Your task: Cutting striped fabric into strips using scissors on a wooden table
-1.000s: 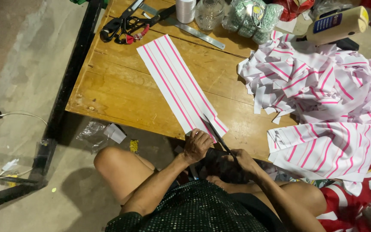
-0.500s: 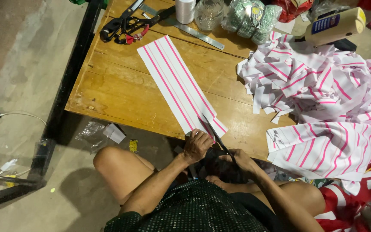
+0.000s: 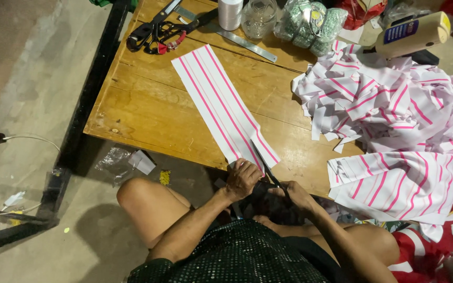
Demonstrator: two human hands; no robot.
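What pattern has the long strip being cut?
The long strip is white with pink lengthwise stripes; the head view shows it best.

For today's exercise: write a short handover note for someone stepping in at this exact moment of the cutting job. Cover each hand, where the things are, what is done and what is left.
Left hand: pins the near end of the striped strip at the table edge.
Right hand: grips scissors, blades in the strip's near end.
Done: a short lengthwise cut at the near end; a heap of cut striped pieces lies to the right.
Left: most of the strip is uncut; a folded striped piece waits to the right.
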